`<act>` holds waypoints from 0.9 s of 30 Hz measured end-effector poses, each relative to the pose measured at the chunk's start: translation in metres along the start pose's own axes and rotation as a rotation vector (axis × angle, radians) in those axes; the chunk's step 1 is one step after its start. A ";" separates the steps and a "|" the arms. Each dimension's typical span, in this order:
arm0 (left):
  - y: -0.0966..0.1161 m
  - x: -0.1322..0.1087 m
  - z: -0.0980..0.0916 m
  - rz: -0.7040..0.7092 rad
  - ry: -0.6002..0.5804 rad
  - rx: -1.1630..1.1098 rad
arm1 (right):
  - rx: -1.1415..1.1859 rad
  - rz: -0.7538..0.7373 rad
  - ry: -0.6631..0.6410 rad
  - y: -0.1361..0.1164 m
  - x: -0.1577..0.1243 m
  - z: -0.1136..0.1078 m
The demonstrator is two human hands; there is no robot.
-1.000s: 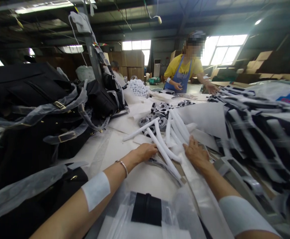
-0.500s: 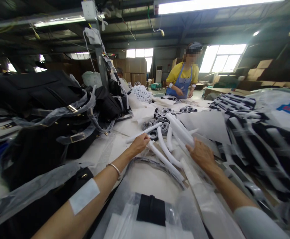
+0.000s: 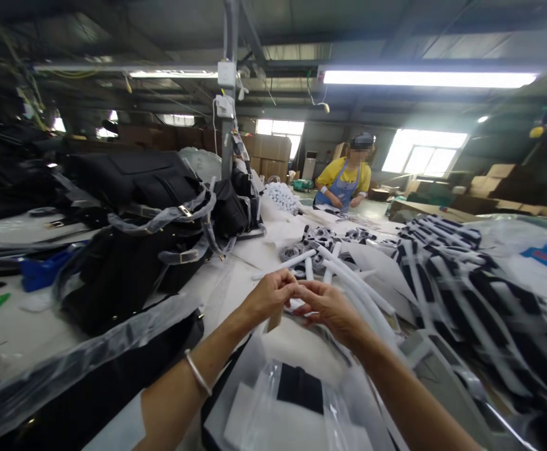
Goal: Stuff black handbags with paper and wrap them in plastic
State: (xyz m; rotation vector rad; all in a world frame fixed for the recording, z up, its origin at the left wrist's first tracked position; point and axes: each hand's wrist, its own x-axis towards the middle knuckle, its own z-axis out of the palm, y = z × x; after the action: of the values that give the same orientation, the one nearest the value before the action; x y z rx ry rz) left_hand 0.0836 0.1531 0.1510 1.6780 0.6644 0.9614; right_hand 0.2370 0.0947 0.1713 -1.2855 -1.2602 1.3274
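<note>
My left hand point(image 3: 273, 294) and my right hand point(image 3: 329, 308) meet over the near side of the table, fingertips pinched together. What lies between the fingers is too small and hidden to make out. A small flat brown piece point(image 3: 274, 320) shows just below my left fingers; I cannot tell whether it is held. Under my hands is a black bag point(image 3: 300, 387) wrapped in clear plastic and white sheeting, its handle curving up beneath my right hand. White foam tubes point(image 3: 360, 282) lie just beyond my fingers, beside grey and black rings of wrapped strap point(image 3: 296, 250).
Black bags point(image 3: 132, 269) with plastic-wrapped straps are piled on the left. Black pieces with white strips point(image 3: 461, 288) are stacked on the right. A grey tray-like frame point(image 3: 447, 369) sits at near right. Across the table stands a person point(image 3: 343, 181) in a blue apron.
My right hand has left the white tubes at the right and moved left to meet my left hand. The tubes now lie on the table. The view has tilted up and turned left.
</note>
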 end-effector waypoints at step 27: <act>0.011 -0.097 -0.010 -0.110 -0.041 -0.415 | 0.233 -0.018 0.142 0.011 -0.053 0.036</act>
State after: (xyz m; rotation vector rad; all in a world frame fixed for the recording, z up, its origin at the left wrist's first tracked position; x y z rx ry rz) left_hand 0.0241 0.0770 0.1362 1.2788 0.4848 0.9120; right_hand 0.2066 0.0381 0.1640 -1.1784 -0.9858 1.3045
